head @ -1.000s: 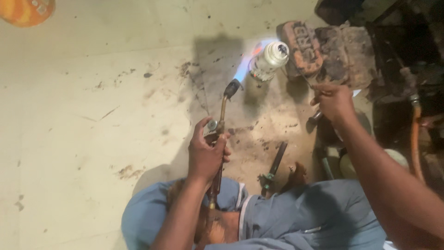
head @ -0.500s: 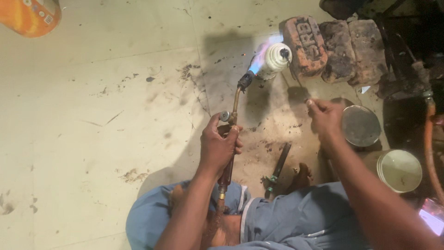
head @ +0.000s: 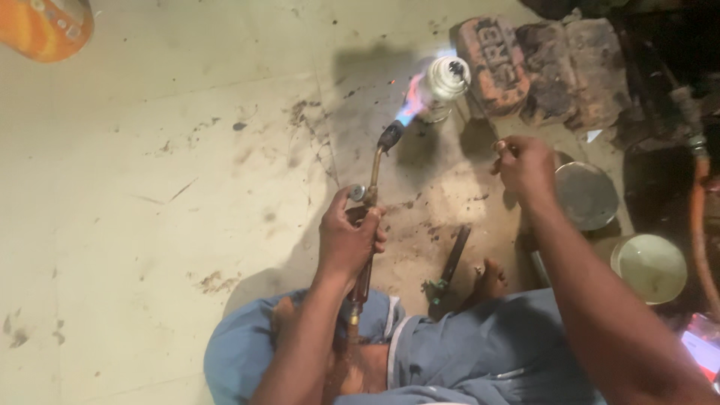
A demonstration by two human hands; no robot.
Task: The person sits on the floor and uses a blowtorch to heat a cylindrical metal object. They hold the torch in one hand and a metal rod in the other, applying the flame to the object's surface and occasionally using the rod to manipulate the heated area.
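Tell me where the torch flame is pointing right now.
In the head view, upper middle, the flame plays on a small white metal cylinder standing on the floor just left of the bricks.

The orange container at the top left corner is cut off by the frame's edges. The left hand covers the middle of the brass torch, hiding its grip. Whatever the right hand's fingers pinch is too small to tell. The orange hose runs out at the right edge. The glare of the flame blurs the white metal part.
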